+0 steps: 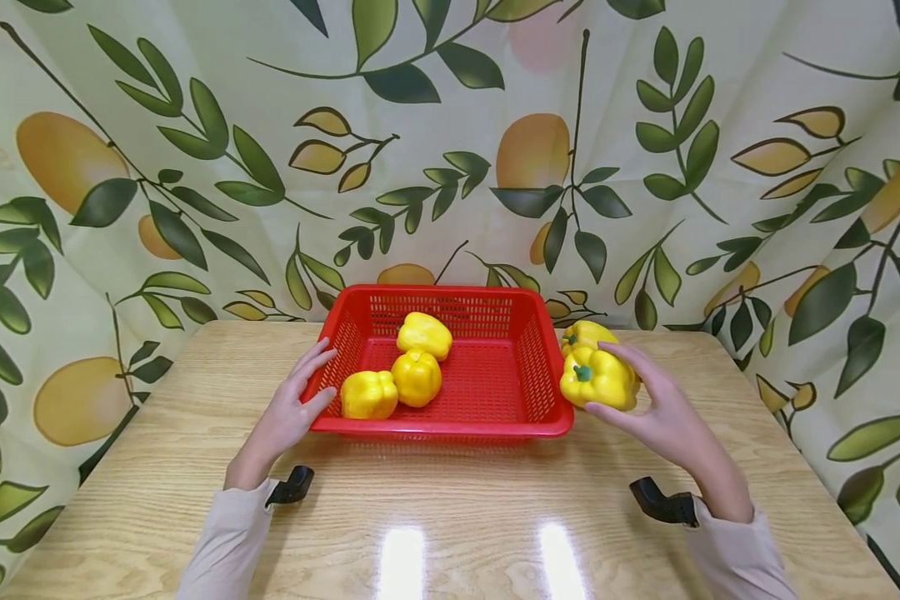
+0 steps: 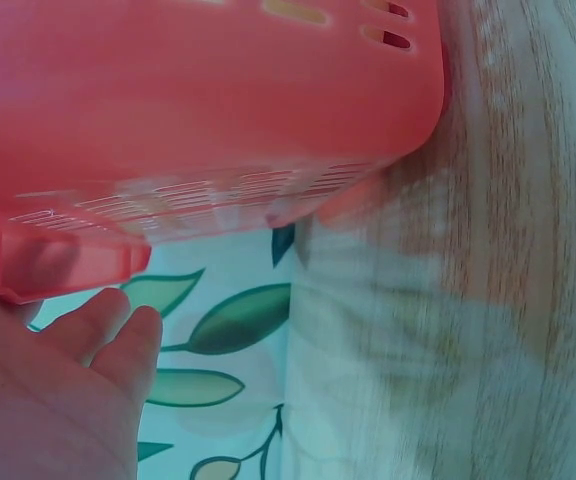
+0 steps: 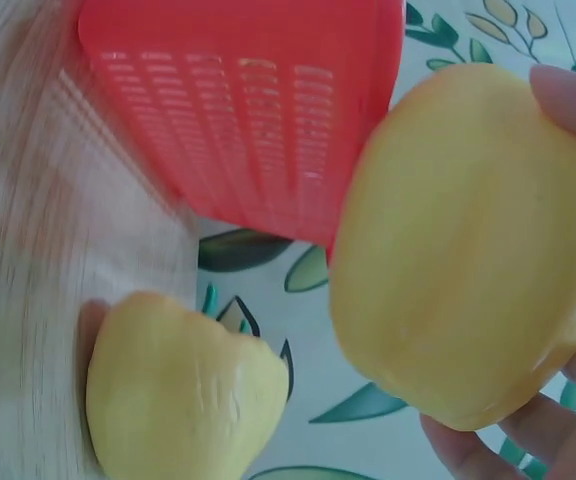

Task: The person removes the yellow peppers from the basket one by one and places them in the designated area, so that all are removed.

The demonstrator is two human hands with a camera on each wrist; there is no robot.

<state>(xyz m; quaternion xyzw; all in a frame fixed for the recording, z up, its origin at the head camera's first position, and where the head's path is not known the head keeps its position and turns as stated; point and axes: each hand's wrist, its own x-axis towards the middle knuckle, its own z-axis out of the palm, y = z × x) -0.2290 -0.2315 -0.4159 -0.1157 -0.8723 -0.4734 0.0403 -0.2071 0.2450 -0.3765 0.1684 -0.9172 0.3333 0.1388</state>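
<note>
A red plastic basket (image 1: 487,428) stands on the table with three yellow bell peppers in its left half: one at the back (image 1: 424,335), one in the middle (image 1: 417,378) and one at the front left (image 1: 369,395). My left hand (image 1: 288,417) is at the basket's left rim, fingers fairly straight and thumb extended over the edge. Right of the basket, my right hand (image 1: 663,408) holds a yellow bell pepper (image 1: 603,379) between thumb and fingers, raised off the table. Another yellow bell pepper (image 3: 183,390) lies on the table below it, partly hidden in the head view.
The wooden table (image 1: 457,517) reaches back to a hanging cloth (image 1: 450,125) printed with leaves and fruit, close behind the basket. Perforated side walls (image 3: 248,110) rise between the right hand and the basket's inside.
</note>
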